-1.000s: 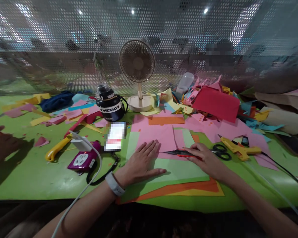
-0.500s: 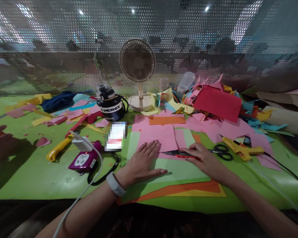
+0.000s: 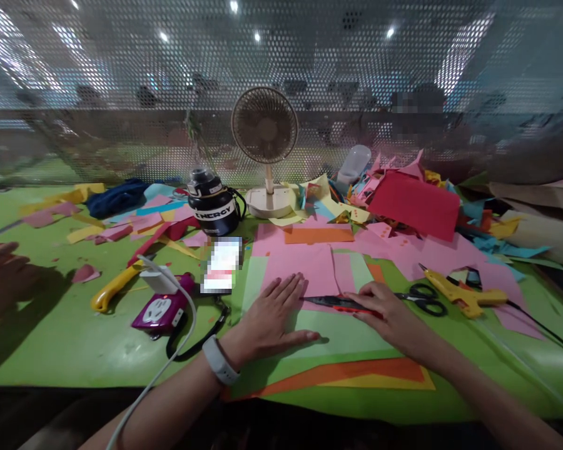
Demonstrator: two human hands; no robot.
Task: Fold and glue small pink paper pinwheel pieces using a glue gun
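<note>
My left hand [image 3: 274, 319] lies flat, fingers spread, its fingertips on the lower left of a pink sheet [image 3: 303, 269]. A white band circles that wrist. My right hand [image 3: 385, 312] is closed on a black and red tool [image 3: 340, 303], whose dark pointed end lies along the pink sheet's lower edge, close to my left fingers. Under these are more pink paper and a pale green sheet [image 3: 281, 340], with orange [image 3: 351, 373] and yellow paper showing at the front. Black-handled scissors [image 3: 426, 300] rest just right of my right hand.
A yellow glue gun [image 3: 469, 294] lies at the right. At the left are a purple power socket [image 3: 159, 312], a yellow-handled tool [image 3: 115, 287], a phone [image 3: 221, 265] and another person's hand [image 3: 9, 281]. Behind stand a bottle [image 3: 213, 203], a fan [image 3: 265, 125] and paper scraps [image 3: 408, 200].
The whole view has shifted slightly, so things sit lower in the picture. Both my hands keep nearly the same places on the paper.
</note>
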